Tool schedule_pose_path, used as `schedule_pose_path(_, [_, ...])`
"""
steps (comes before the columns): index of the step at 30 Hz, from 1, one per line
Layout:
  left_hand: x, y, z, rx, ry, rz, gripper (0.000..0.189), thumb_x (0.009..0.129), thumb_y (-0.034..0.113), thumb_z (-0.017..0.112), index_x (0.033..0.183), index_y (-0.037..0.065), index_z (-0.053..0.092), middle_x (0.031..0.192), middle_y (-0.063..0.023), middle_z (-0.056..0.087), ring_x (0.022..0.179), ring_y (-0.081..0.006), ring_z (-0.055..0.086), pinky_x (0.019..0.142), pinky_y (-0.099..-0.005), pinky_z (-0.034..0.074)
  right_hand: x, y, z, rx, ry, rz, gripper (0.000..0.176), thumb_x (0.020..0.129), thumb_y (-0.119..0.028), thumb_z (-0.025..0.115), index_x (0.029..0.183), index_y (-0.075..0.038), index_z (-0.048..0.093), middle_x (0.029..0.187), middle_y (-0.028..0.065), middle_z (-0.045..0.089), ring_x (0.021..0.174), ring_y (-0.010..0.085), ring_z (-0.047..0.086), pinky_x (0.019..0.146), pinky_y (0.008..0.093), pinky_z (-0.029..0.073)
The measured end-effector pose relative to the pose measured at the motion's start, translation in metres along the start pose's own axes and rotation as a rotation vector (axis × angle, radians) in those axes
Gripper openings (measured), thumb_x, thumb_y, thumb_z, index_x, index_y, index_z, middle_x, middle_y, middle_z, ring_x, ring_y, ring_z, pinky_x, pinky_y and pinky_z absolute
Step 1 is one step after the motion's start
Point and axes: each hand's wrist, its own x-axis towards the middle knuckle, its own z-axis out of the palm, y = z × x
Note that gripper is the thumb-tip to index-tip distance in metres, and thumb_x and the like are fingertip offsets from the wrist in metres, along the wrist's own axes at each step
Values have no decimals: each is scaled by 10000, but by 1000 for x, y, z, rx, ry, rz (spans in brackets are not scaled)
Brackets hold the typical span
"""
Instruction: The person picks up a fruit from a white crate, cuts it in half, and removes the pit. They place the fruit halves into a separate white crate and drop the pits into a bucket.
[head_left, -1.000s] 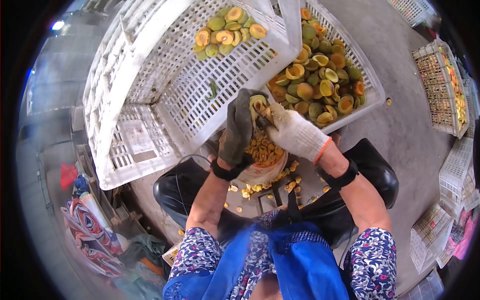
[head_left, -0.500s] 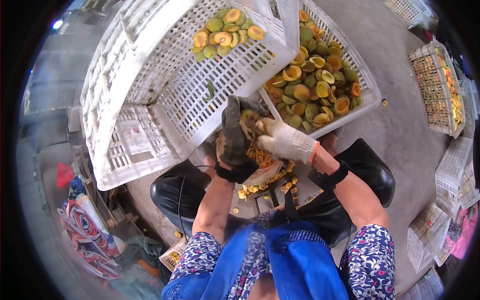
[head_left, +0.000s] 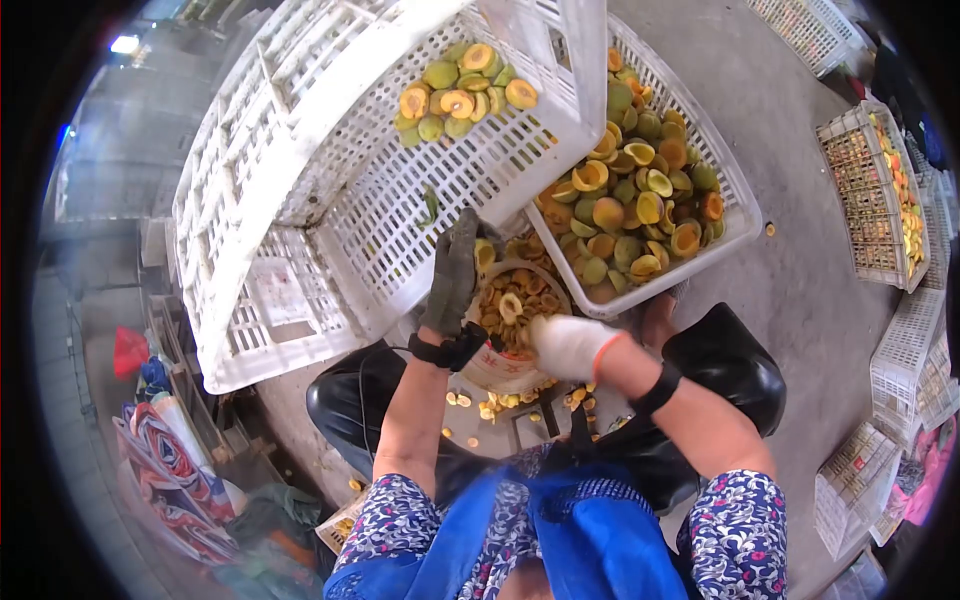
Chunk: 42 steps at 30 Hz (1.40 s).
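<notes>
My left hand (head_left: 455,275), in a dark grey glove, is at the left rim of a white bucket (head_left: 500,372). It is wrapped round a green and yellow fruit piece (head_left: 484,254). The bucket holds many brown and orange pieces (head_left: 520,300). My right hand (head_left: 572,348), in a white glove with an orange cuff, is over the bucket's right rim. It is smeared by motion, and its fingers cannot be made out. A pale fruit piece (head_left: 511,307) shows over the bucket's contents, beside the right hand.
A white crate (head_left: 690,262) of halved fruit stands ahead on the right. A tilted white crate (head_left: 375,215) at the left holds a cluster of fruit halves (head_left: 458,104) and a leaf (head_left: 430,204). Fruit bits lie on the floor. More crates (head_left: 868,190) stand at the far right.
My right hand has moved away from the left hand, down over the bucket. My left hand has shifted slightly down and left, and the bucket's contents are now in view.
</notes>
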Motion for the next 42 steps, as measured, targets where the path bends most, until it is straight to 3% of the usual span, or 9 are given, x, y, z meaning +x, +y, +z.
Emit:
schedule_pose_path(5, [28,42,47,216,-186,381,486,994,405,429,1178,-21,574,877,-67,628,786,-166,589,733,-289,492,-19,-22,-2,-2,-255,133,195,829,-119,547,947,-42,681,847,162,698,801,315,692,668,419,548])
schedule_pose_path(9, [133,64,26,1220,360,945,421,929,220,499,1335,110,490,1311,-188,522,1146,-327,534,999,-402,401,-27,-26,-27,119,-11,267,187,838,-124,534,953,-11,630,796,189,680,763,333,686,640,424,542])
schedule_pose_path(12, [174,72,3,1769,502,789,415,890,259,557,1280,121,523,1289,-153,547,1151,-307,531,987,-431,404,-27,-18,-29,71,90,217,189,844,-137,525,936,0,616,768,192,673,718,333,680,611,418,539])
schedule_pose_path(16, [185,65,-15,1675,344,910,352,867,263,603,1186,121,564,1212,-136,596,1086,-338,567,910,-439,454,-18,5,-15,-31,391,3,170,822,-130,522,910,15,540,647,168,626,620,349,643,528,432,511])
schedule_pose_path(22, [81,73,21,514,24,233,308,889,177,614,1165,50,566,1063,-79,634,853,-172,623,681,-285,522,-5,18,-58,-286,848,-113,212,802,-121,614,963,-8,535,705,160,574,661,293,635,590,380,531])
schedule_pose_path(24, [44,68,32,179,-135,133,389,915,145,585,1266,-1,505,1061,-66,612,862,-106,586,680,-238,512,-11,-1,-78,437,759,202,278,851,-167,612,1053,-13,498,821,241,610,808,418,611,667,461,494])
schedule_pose_path(37, [-22,34,38,153,-198,238,572,917,238,615,1371,-38,404,1205,-95,557,1027,-143,540,872,-282,467,3,13,-43,-445,900,-50,262,830,-105,589,1042,11,488,893,229,567,800,417,587,681,478,488])
schedule_pose_path(40, [-21,19,46,103,-171,447,520,952,313,532,1321,-42,442,1162,-93,558,1049,-166,523,907,-308,448,-1,-20,-56,335,938,123,200,831,-92,582,980,32,534,952,220,534,839,403,576,714,466,494])
schedule_pose_path(42, [-14,6,50,118,-109,525,475,971,330,480,1277,-32,468,1136,-89,558,1033,-166,524,889,-301,451,7,-6,-38,24,942,42,178,826,-86,585,937,51,563,1005,222,508,845,386,575,718,454,500])
